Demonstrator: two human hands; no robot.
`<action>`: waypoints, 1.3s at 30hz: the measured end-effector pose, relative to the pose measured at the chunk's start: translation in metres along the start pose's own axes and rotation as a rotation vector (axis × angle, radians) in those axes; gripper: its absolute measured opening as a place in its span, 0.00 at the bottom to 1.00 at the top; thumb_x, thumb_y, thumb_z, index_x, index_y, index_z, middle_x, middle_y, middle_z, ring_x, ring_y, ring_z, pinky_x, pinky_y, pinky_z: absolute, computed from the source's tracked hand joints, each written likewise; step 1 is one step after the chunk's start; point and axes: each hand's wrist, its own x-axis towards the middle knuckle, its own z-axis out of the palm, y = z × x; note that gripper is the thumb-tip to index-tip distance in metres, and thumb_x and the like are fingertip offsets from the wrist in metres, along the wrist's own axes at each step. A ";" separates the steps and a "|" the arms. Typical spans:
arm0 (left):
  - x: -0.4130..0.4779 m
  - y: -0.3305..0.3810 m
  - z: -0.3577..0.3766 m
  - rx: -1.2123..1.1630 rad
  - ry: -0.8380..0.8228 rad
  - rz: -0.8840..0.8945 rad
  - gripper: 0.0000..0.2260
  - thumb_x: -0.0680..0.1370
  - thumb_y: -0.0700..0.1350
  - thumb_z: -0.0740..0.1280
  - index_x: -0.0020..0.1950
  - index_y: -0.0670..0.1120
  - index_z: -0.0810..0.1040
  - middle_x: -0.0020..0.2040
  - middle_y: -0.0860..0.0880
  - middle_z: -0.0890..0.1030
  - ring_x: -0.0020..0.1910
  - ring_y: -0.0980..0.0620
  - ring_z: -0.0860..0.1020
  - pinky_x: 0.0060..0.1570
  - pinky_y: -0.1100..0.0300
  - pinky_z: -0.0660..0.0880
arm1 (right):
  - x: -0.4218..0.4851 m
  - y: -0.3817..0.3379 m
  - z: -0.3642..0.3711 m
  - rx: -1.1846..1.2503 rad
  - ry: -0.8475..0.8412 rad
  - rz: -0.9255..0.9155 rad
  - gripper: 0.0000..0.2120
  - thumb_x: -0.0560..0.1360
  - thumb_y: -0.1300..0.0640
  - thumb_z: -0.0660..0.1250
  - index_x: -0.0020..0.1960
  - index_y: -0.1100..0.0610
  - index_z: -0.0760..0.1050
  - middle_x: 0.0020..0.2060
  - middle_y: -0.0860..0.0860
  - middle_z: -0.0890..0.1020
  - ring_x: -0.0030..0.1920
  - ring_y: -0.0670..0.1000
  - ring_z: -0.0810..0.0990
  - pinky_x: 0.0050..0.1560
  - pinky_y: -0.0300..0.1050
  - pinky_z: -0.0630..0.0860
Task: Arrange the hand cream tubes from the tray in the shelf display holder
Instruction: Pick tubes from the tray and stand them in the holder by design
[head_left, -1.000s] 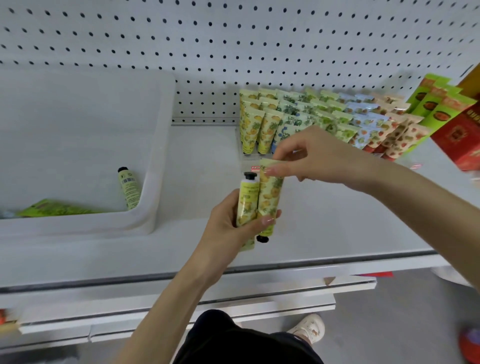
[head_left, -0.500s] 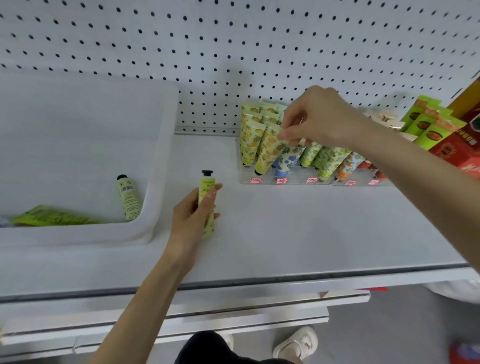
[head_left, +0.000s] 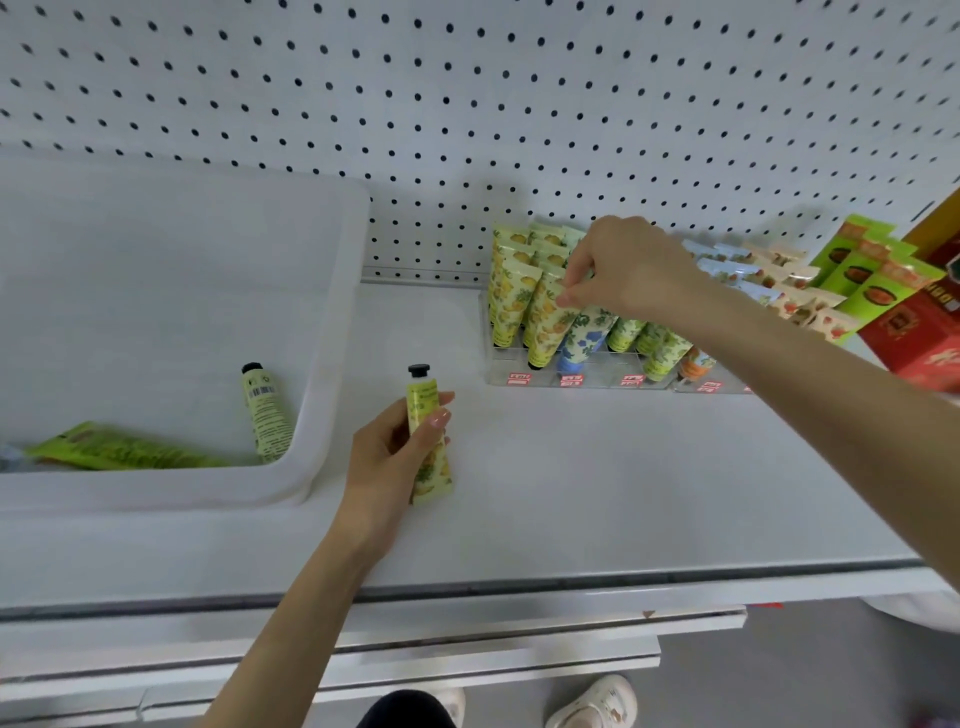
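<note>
Carried over from the near shelf edge, the right hand (head_left: 628, 270) now pinches a yellow tube (head_left: 548, 332) by its crimp at the display holder (head_left: 597, 382), to be lowered cap-down until seated, while the left hand (head_left: 384, 457) grips a second tube (head_left: 427, 431) beside the tray (head_left: 332, 312).

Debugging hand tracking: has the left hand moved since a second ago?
Yes. The left hand, holding a tube, moved left, away from the display holder, toward the tray.

White pegboard wall (head_left: 519, 104), white shelf (head_left: 623, 493), grey floor (head_left: 779, 675).
</note>
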 end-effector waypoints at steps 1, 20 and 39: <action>0.000 0.000 0.000 0.005 0.003 0.002 0.08 0.77 0.43 0.66 0.54 0.50 0.82 0.36 0.57 0.80 0.39 0.58 0.76 0.43 0.61 0.74 | 0.000 0.000 0.002 -0.006 -0.002 0.002 0.07 0.71 0.50 0.73 0.45 0.53 0.82 0.47 0.49 0.83 0.47 0.51 0.79 0.44 0.43 0.71; 0.006 -0.003 -0.003 -0.029 -0.013 -0.021 0.08 0.77 0.43 0.66 0.53 0.50 0.83 0.37 0.55 0.79 0.40 0.57 0.76 0.42 0.61 0.74 | -0.005 -0.011 0.006 -0.099 0.004 -0.020 0.06 0.72 0.53 0.71 0.46 0.55 0.81 0.47 0.50 0.82 0.47 0.53 0.80 0.43 0.45 0.69; -0.002 0.007 0.000 -0.140 0.050 -0.021 0.06 0.78 0.41 0.64 0.54 0.45 0.78 0.45 0.48 0.83 0.45 0.55 0.81 0.46 0.57 0.78 | -0.006 -0.003 0.009 -0.078 0.027 -0.026 0.09 0.73 0.51 0.70 0.50 0.54 0.80 0.51 0.50 0.82 0.50 0.53 0.79 0.45 0.44 0.70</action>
